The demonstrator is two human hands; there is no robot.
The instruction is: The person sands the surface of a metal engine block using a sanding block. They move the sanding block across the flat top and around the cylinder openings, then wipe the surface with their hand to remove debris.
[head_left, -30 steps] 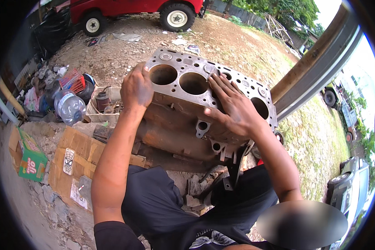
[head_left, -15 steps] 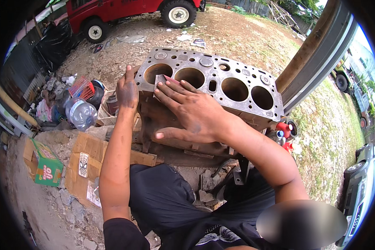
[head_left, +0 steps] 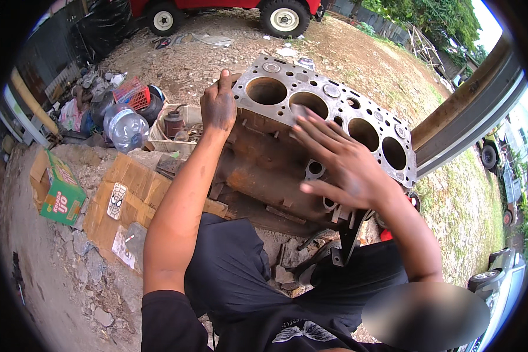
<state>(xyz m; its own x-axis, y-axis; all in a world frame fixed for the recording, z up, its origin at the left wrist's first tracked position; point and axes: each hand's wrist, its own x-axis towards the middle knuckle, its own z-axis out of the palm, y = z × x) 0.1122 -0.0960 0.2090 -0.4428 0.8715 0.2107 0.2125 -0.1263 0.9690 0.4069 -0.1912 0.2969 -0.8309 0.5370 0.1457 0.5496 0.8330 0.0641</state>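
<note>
A rusty engine block [head_left: 258, 155] stands in front of me, its grey flat top face tilted and pierced by a row of large cylinder bores and many small holes. My left hand [head_left: 219, 108] grips the block's left end, thumb pointing up and the other fingers closed round the edge. Over the near edge of the top face, by the middle bores, my right hand [head_left: 340, 158] lies with fingers stretched and thumb apart. Under its fingertips is a small piece of sandpaper [head_left: 300, 110], blurred by motion and partly covered by the fingers.
To the left are a crate [head_left: 167, 144] with dark parts, a large clear plastic bottle [head_left: 128, 130], a red basket [head_left: 132, 94], flattened cardboard [head_left: 108, 214] and a green carton [head_left: 63, 196]. A post [head_left: 463, 111] rises at right. A red vehicle [head_left: 217, 4] stands beyond.
My right hand has slid rightward along the top face with the sandpaper, from the first bores toward the middle ones. My left hand keeps its grip at the left end. The view has shifted.
</note>
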